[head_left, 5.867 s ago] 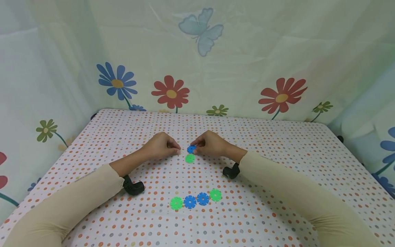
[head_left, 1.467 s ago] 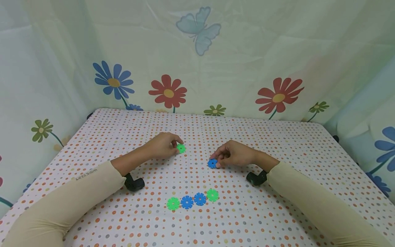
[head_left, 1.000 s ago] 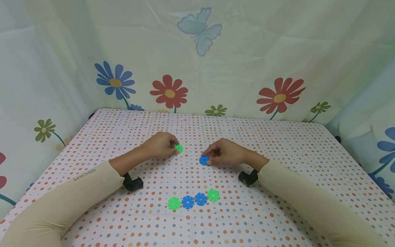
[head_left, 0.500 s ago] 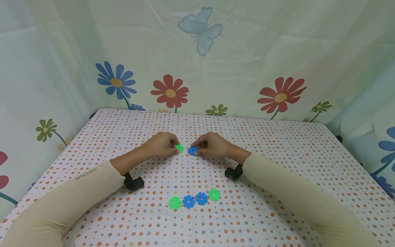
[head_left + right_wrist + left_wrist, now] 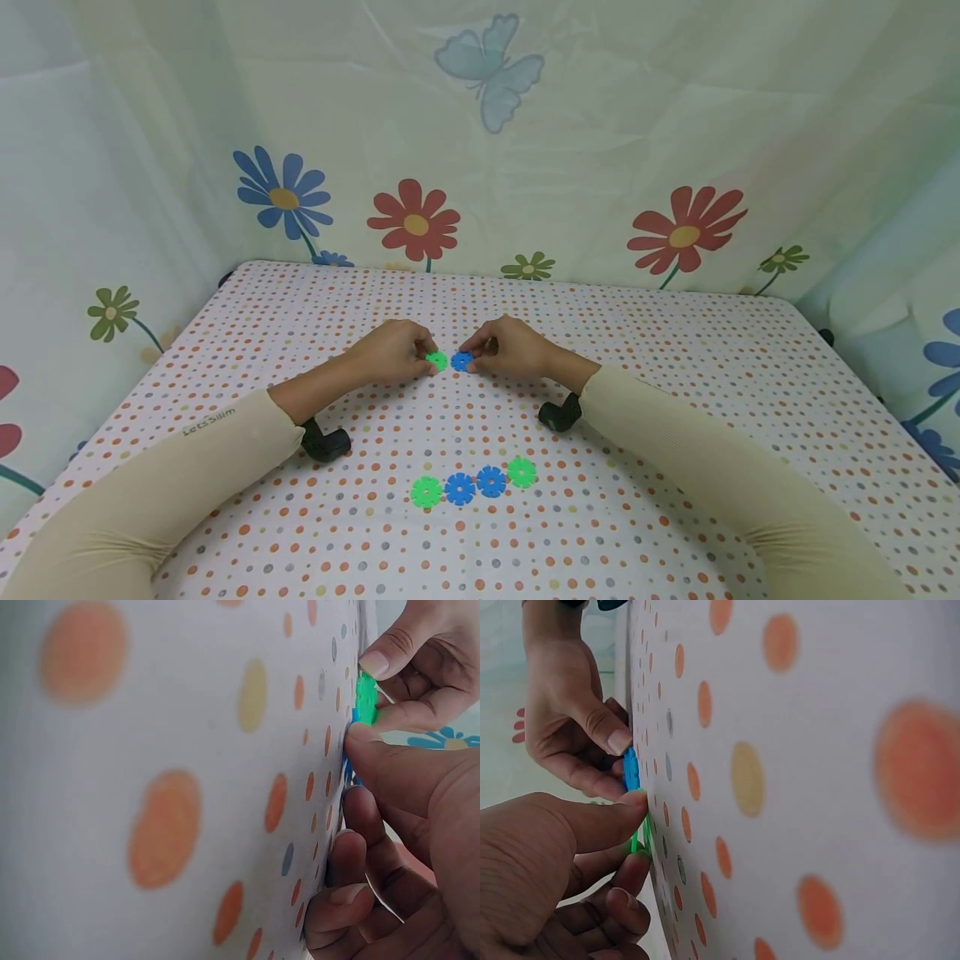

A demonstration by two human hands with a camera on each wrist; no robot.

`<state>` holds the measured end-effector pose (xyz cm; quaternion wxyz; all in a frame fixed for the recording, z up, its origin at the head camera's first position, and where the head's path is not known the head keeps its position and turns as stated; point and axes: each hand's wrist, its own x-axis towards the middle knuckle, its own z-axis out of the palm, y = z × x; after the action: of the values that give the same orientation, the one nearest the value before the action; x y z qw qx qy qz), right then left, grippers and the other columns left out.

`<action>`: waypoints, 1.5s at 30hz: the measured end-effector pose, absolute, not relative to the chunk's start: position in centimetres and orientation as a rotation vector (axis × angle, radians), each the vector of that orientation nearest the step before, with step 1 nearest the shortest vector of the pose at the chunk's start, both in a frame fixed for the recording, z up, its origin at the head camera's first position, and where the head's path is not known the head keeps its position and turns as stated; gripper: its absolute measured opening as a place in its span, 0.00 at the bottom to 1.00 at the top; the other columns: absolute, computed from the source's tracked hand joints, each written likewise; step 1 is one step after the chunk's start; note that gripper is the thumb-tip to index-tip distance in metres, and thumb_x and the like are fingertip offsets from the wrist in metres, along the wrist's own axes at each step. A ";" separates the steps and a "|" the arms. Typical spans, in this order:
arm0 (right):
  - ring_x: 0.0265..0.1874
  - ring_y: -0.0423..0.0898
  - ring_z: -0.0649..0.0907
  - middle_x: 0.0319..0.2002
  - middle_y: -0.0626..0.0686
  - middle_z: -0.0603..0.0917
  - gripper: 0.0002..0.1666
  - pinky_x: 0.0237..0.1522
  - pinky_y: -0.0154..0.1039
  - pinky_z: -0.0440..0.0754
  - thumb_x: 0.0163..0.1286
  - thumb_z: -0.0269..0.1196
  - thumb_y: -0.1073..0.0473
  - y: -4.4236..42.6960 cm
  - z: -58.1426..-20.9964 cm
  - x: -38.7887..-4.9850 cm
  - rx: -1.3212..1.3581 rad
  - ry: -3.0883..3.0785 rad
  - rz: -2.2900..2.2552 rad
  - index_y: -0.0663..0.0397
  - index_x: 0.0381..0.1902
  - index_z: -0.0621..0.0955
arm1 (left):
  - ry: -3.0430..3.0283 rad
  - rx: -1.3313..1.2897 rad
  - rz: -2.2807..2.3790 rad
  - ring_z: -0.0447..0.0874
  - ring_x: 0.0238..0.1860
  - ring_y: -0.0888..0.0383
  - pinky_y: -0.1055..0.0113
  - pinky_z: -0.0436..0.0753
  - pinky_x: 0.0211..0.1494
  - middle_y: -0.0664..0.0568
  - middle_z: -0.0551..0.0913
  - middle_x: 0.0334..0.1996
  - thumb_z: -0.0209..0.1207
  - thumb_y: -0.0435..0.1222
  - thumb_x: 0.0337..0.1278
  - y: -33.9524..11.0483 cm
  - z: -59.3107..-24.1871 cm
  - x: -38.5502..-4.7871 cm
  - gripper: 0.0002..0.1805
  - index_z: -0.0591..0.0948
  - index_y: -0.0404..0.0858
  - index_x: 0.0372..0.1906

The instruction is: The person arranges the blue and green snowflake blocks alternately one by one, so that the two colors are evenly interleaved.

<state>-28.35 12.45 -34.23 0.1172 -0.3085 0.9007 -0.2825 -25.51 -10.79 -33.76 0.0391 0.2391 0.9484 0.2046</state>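
Observation:
Between thumb and fingertips, my left hand (image 5: 393,352) pinches a green notched plastic disc (image 5: 437,361) by its left side. My right hand (image 5: 517,350) pinches a matching blue notched disc (image 5: 462,362) by its right side. In the head view a narrow gap shows between the two discs, low over the table's middle. Seen nearly edge-on in the left wrist view, the green disc (image 5: 645,834) is partly behind the left thumb. The right wrist view shows the blue disc (image 5: 348,766) partly covered by the right thumb; whether the discs touch cannot be told.
Nearer the front lies a slightly slanted row of discs: a green disc (image 5: 427,492), a blue disc (image 5: 460,489), another blue disc (image 5: 491,482) and another green disc (image 5: 522,472). A dotted cloth (image 5: 660,367) covers the table. A flowered curtain (image 5: 585,150) hangs behind.
The green disc, on the table below the hands 5.9 seconds ago, is now in the left hand. The right hand, farther right 1.5 seconds ago, has brought the blue disc left beside it.

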 end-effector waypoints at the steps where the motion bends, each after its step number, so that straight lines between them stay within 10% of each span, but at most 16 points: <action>1: 0.36 0.38 0.82 0.41 0.48 0.87 0.16 0.42 0.34 0.80 0.64 0.70 0.57 12.5 -34.2 -28.4 -0.902 2.637 -0.826 0.51 0.50 0.86 | 2.907 0.732 0.624 0.82 0.41 0.58 0.61 0.80 0.50 0.52 0.87 0.38 0.69 0.42 0.56 -10.8 -33.8 -25.5 0.14 0.86 0.39 0.44; 45: 0.33 0.39 0.80 0.36 0.46 0.86 0.16 0.38 0.34 0.77 0.63 0.70 0.55 12.2 -34.2 -28.4 -0.861 2.656 -0.804 0.47 0.50 0.87 | 2.896 0.599 0.648 0.84 0.42 0.60 0.65 0.79 0.44 0.51 0.89 0.45 0.69 0.43 0.56 -10.5 -33.6 -25.3 0.16 0.88 0.41 0.47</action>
<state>-28.36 12.21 -34.24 0.1177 -0.2942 0.9078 -0.2746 -25.27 -10.55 -33.64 0.0570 0.1974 0.9550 0.2138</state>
